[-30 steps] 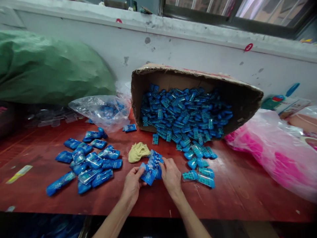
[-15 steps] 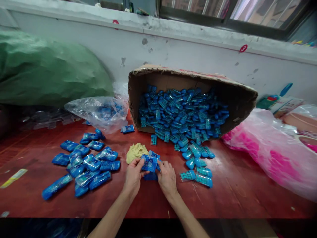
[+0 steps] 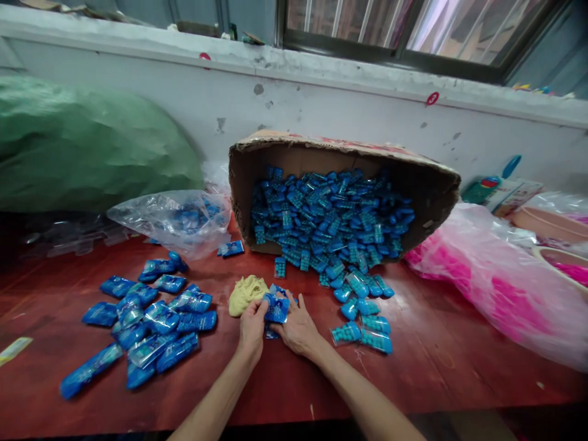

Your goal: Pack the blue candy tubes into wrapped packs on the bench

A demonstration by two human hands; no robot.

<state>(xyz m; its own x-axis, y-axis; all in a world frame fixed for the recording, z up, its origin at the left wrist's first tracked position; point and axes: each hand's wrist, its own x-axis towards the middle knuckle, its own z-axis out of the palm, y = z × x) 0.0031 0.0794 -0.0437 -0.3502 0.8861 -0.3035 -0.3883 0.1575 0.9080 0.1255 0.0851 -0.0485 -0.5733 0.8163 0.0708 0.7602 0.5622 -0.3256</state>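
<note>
Just below the centre of the frame, a small stack of blue plastic sachets (image 3: pixel 276 307) sits pinched between both hands, lifted a little off the dark red wooden surface (image 3: pixel 436 361). The left hand (image 3: pixel 252 327) has its grip closed on the stack's left edge; the right hand (image 3: pixel 297 331) cups it from the right and below, fingers curled round. Slick film, several pieces: a loose squeeze could fan them out and drop them back among the rest. A crumpled yellow cloth (image 3: pixel 247 293) touches the left fingertips and might snag. To the left lies a heap of filled blue packets (image 3: pixel 147 318); to the right, loose blue sachets (image 3: pixel 362 306) spill from the tipped brown cardboard box (image 3: pixel 340 153). A nudge there could send more sliding into the sorted piles.
</note>
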